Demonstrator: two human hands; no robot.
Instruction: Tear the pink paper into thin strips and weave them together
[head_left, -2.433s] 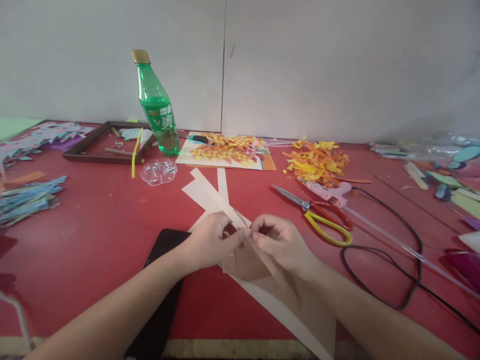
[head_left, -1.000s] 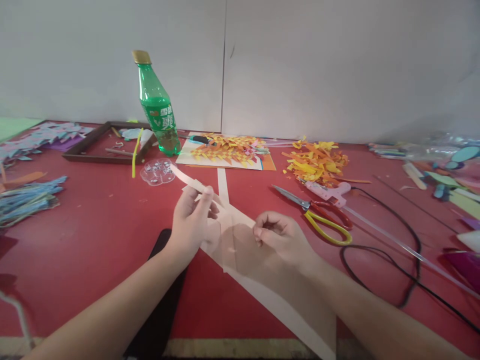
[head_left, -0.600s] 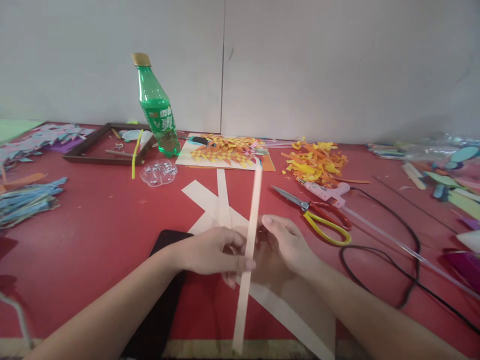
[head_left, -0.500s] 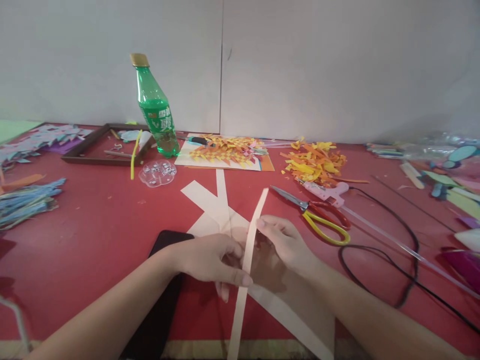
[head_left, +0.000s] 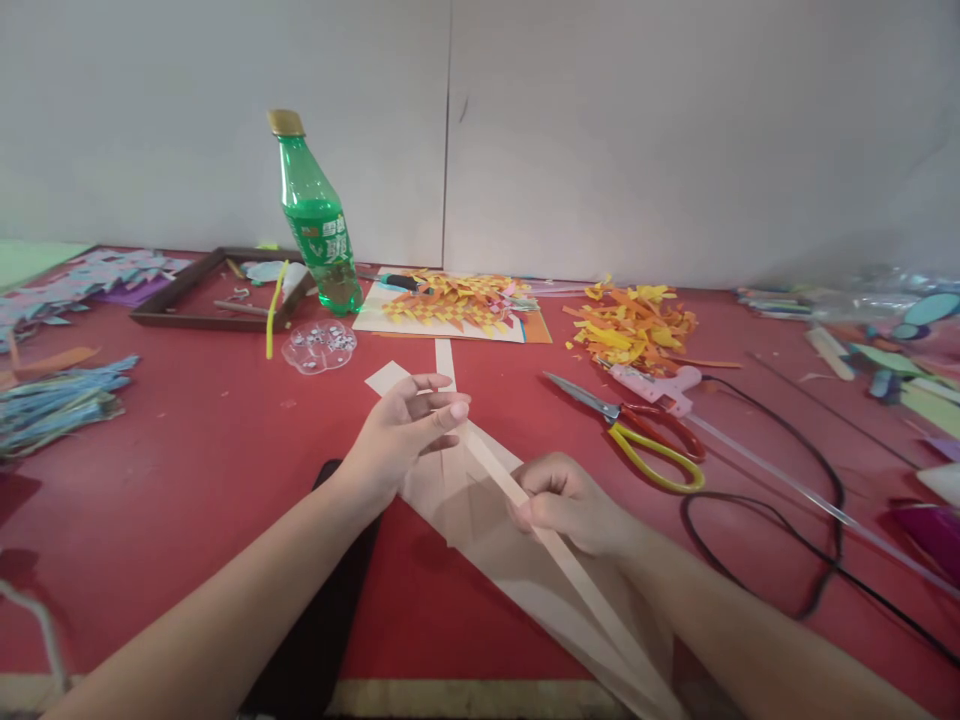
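Note:
A long narrow beige paper strip [head_left: 491, 470] runs slantwise from upper left to lower right above the red table [head_left: 225, 450]. My left hand [head_left: 405, 430] pinches its upper end between thumb and fingers. My right hand [head_left: 566, 505] is closed on the strip lower down. Under them lie wider beige paper pieces [head_left: 465, 505], crossing each other on the table. A black phone [head_left: 315, 610] lies beneath my left forearm.
Red-and-yellow scissors [head_left: 637, 430] and a pink glue gun [head_left: 660, 385] with a black cable [head_left: 817, 520] lie to the right. Behind stand a green bottle [head_left: 315, 225], a wooden frame [head_left: 214, 295], woven orange-yellow paper [head_left: 454, 300] and a scrap pile [head_left: 634, 325]. Blue strips [head_left: 60, 395] lie left.
The strip stood nearly upright between my hands half a second ago. It now lies slanted, with my left hand moved up and left to its end and my right hand lower down.

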